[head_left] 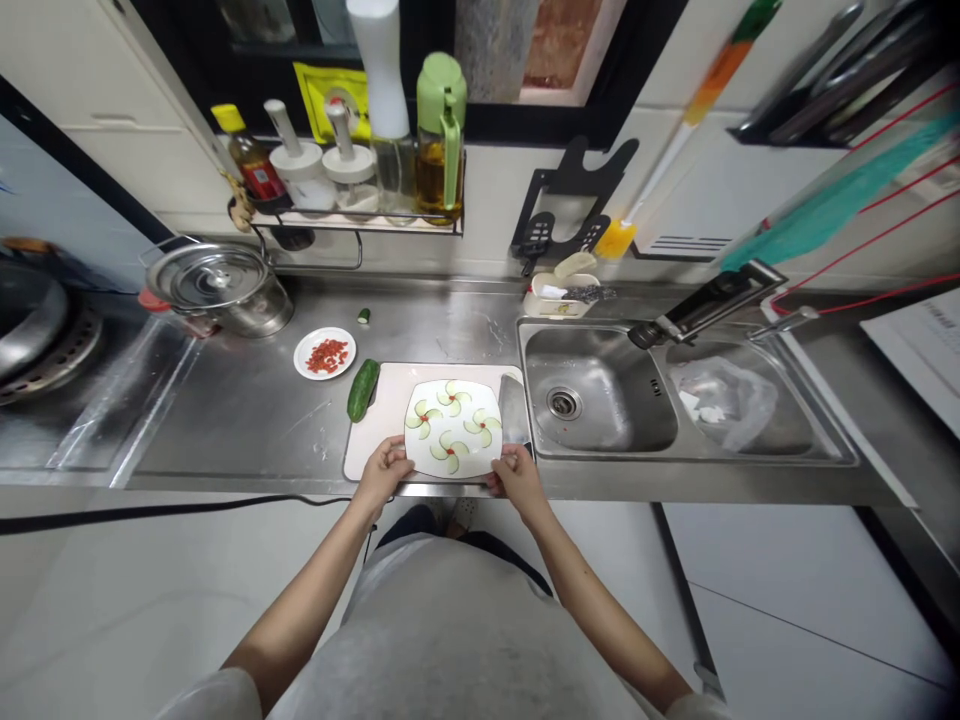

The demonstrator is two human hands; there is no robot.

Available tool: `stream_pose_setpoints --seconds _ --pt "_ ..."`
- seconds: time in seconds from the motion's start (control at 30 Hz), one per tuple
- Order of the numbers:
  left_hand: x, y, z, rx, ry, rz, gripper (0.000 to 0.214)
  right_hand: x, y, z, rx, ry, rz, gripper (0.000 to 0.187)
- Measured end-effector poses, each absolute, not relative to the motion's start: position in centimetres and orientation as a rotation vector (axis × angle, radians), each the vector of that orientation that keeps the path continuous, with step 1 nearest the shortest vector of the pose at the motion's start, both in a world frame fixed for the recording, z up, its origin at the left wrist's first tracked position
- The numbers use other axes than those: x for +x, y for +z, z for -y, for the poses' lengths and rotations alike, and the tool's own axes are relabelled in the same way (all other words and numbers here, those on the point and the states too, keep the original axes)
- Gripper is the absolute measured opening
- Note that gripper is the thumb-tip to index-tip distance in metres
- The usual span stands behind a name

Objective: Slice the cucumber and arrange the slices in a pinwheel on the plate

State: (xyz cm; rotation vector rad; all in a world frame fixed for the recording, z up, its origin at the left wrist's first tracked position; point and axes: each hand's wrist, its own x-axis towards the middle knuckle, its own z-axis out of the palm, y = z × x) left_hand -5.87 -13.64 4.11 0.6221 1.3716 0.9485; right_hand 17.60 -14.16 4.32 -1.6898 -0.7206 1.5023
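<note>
A square white plate point(411, 450) sits on a pale cutting board point(382, 400) at the counter's front edge. On it lie several pinwheels of cucumber slices point(454, 425) with red centres. My left hand point(384, 470) grips the plate's near left corner, fingers closed on the rim. My right hand point(516, 474) grips the near right corner the same way. A cleaver point(513, 410) lies on the board just right of the plate, beside my right hand. A cucumber piece point(362, 389) rests at the board's left edge.
A small white dish of red bits point(325, 354) and a cucumber end point(364, 316) lie behind the board. A lidded steel pot point(221, 283) stands at the left, a stove point(37, 340) beyond it. The double sink point(600, 400) is right of the board. A rack of bottles point(360, 215) hangs above.
</note>
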Motion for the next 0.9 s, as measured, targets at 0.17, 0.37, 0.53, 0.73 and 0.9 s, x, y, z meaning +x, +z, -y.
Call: stream_pose_setpoints --seconds 0.17,0.37,0.53,0.73,0.9 --pt "-5.0 7.1 15.1 0.653 0.977 -1.365 0.052 18.6 6.6 15.7 -1.603 1.460 0.711 0.035" --pt "-4.8 7.9 16.1 0.683 0.987 -1.356 0.050 18.5 7.2 16.9 -1.563 1.422 0.706 0.035" --pt "-5.2 7.3 16.5 0.718 0.980 -1.347 0.048 18.2 7.4 17.1 -1.574 1.448 0.679 0.035" --pt "-5.0 6.9 16.8 0.673 0.966 -1.366 0.048 18.5 7.3 17.2 -1.608 1.463 0.669 0.034" --pt "-4.8 6.6 16.9 0.658 0.963 -1.361 0.046 18.7 6.9 17.0 -1.628 1.469 0.660 0.034"
